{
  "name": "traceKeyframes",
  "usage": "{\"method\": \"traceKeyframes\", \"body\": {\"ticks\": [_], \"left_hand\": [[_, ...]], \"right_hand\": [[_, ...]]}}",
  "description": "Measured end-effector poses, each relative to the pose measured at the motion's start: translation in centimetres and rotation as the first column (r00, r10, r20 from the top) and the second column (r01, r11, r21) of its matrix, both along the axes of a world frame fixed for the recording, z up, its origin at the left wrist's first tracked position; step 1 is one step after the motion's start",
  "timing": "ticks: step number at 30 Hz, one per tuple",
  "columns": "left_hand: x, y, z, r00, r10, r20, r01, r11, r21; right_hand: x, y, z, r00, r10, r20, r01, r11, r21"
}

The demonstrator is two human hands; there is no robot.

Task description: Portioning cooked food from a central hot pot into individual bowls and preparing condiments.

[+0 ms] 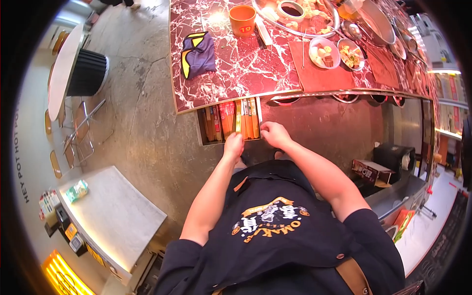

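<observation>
Below the front edge of the marbled table an open drawer [259,118] holds upright rows of slim packets, some red [227,115] and some orange [254,123]. At its front, my left hand [233,146] has its fingers closed on the lower end of a narrow yellow packet [238,117], which stands up among the others. My right hand [275,134] is just past the drawer's right side, fingers curled. Whether it touches the drawer wall is unclear, and its palm side is hidden.
On the marbled tabletop [243,79] lie a folded purple-and-yellow cloth [199,55], an orange cup [242,20], two bowls of food [324,52] and a large round platter [333,25]. A grey counter [118,210] stands at left. A cardboard box [370,171] sits at lower right.
</observation>
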State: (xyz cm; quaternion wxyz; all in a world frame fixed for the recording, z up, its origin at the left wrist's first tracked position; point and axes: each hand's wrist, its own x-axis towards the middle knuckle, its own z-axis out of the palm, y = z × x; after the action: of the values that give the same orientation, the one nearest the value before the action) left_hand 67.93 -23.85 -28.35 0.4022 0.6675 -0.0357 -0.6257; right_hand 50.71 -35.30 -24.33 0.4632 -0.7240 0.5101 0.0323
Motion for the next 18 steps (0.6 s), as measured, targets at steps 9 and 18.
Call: {"method": "traceKeyframes", "body": {"ticks": [9,18], "left_hand": [[12.0,13.2,6.9,0.984,-0.132,0.119,0.147,0.981,-0.128],[11.8,6.7,7.4,0.982,-0.077,-0.171,0.053,0.988,-0.143]], "right_hand": [[8.6,2.4,-1.9,0.854,-0.137,-0.502,0.134,0.990,-0.043],[5.4,2.3,-3.1,0.895,-0.331,-0.300,0.370,0.926,0.080]]}}
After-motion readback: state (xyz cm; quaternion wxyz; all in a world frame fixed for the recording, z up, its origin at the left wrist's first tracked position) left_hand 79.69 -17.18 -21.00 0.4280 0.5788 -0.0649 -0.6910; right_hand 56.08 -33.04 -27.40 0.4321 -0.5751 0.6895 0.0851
